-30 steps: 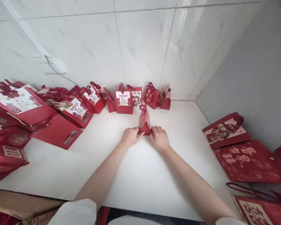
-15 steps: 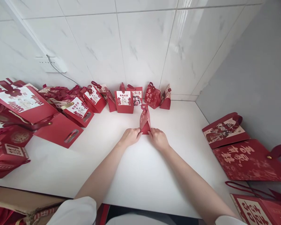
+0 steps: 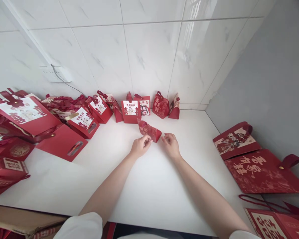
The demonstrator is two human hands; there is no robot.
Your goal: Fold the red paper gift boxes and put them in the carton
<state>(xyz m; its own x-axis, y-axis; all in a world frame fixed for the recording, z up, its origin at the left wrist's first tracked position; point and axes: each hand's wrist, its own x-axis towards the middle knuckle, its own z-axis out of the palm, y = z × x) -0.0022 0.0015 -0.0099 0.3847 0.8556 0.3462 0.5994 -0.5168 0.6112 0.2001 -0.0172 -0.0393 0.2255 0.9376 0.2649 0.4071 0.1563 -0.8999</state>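
Observation:
A small red gift box (image 3: 149, 130) with pale lettering and a ribbon loop lies tipped over to the left on the white table. My left hand (image 3: 140, 146) is at its near side, fingers loosely curled and a little apart; whether they touch the box I cannot tell. Just off the box's right end is my right hand (image 3: 171, 145), its fingers bent, with nothing between them. Behind the box stands a red box with a white printed front (image 3: 131, 111), and a red lettered box (image 3: 160, 105) is to its right.
Several red gift boxes and bags (image 3: 27, 111) crowd the left of the white table (image 3: 139, 189). Larger red bags (image 3: 261, 169) lie along the right edge by a grey panel (image 3: 271, 89). A cardboard box (image 3: 22, 217) sits below the table's front left. Tiled wall (image 3: 149, 49) rises behind.
The small gift box has gone from standing upright between my hands to lying tipped to the left. Both hands have let go of its lower corners, and my right hand has moved slightly right.

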